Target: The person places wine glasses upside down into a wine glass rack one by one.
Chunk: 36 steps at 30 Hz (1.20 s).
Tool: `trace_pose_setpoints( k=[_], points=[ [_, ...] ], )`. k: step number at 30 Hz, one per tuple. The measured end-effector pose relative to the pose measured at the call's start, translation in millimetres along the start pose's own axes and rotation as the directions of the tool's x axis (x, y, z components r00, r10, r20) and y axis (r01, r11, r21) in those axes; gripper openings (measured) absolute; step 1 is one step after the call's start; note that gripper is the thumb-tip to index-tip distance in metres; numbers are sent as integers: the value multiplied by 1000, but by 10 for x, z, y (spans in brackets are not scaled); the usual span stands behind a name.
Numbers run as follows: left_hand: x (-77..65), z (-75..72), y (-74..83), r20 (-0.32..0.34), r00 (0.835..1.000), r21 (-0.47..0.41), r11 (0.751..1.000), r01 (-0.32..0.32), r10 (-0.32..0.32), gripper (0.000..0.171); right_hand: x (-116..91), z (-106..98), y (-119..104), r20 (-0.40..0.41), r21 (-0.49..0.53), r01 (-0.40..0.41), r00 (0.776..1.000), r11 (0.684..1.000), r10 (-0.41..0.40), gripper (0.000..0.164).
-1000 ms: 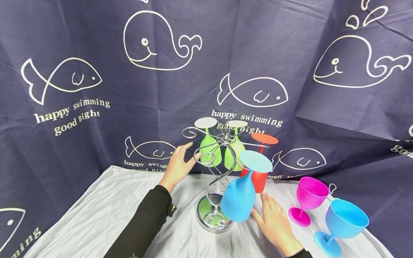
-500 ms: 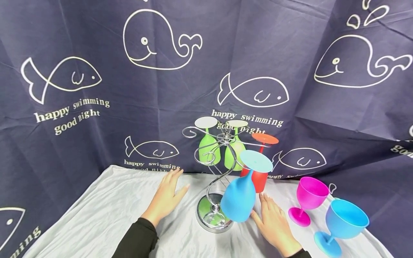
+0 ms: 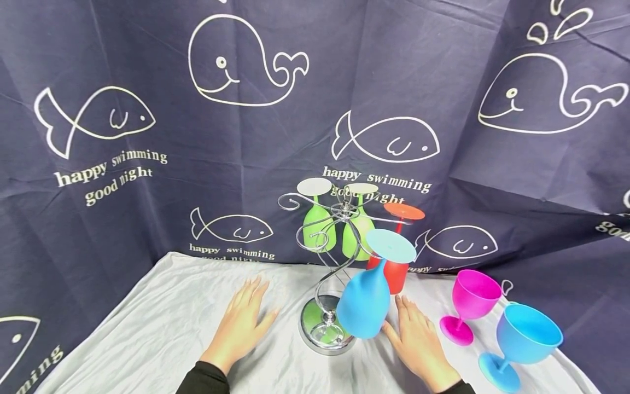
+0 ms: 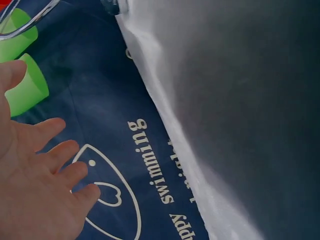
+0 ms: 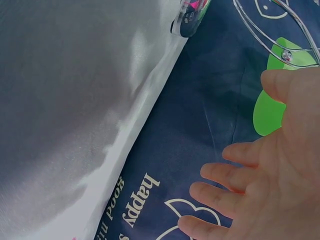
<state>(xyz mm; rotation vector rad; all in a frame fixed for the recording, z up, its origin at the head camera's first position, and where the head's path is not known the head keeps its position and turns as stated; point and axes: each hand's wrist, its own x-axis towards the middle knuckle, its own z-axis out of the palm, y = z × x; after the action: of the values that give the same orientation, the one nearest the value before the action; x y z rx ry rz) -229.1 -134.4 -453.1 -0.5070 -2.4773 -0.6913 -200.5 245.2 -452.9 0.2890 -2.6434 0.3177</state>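
Note:
A chrome wine glass rack (image 3: 327, 328) with curled arms stands mid-table. Two green goblets (image 3: 319, 230) hang upside down at its back, a red goblet (image 3: 395, 273) at the right and a blue goblet (image 3: 363, 303) at the front. My left hand (image 3: 241, 323) rests left of the rack with fingers extended, holding nothing; its spread fingers also show in the left wrist view. Right of the hanging blue goblet, my right hand (image 3: 418, 339) lies with straight fingers, fingertips close to the red goblet's rim in the head view. Its palm fills the right wrist view's corner.
At the right of the table, a magenta goblet (image 3: 472, 298) and a second blue goblet (image 3: 526, 334) stand upright. White cloth (image 3: 162, 323) covers the table. Behind its back edge hangs a dark blue curtain (image 3: 275, 142) with white fish and whale drawings.
My left hand has come away from the left green goblet, moving down and toward me to the left of the rack. The right hand has stayed where it was.

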Motion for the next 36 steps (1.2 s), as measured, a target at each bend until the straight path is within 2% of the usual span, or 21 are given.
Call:
trace_pose_setpoints(
  k=[11, 28, 36],
  points=[
    [-59, 4, -30, -2, 1000, 48, 999, 6, -6, 65, -22, 13, 12, 3, -21, -2, 1000, 1000, 2, 69],
    [-52, -13, -19, 15, 1000, 90, 996, 4, -5, 65, -16, -21, 16, 4, -40, -5, 1000, 999, 5, 70],
    [-56, -18, -21, 24, 1000, 79, 997, 4, -6, 64, 44, -154, 92, -28, -39, -29, 999, 999, 28, 69]
  ],
)
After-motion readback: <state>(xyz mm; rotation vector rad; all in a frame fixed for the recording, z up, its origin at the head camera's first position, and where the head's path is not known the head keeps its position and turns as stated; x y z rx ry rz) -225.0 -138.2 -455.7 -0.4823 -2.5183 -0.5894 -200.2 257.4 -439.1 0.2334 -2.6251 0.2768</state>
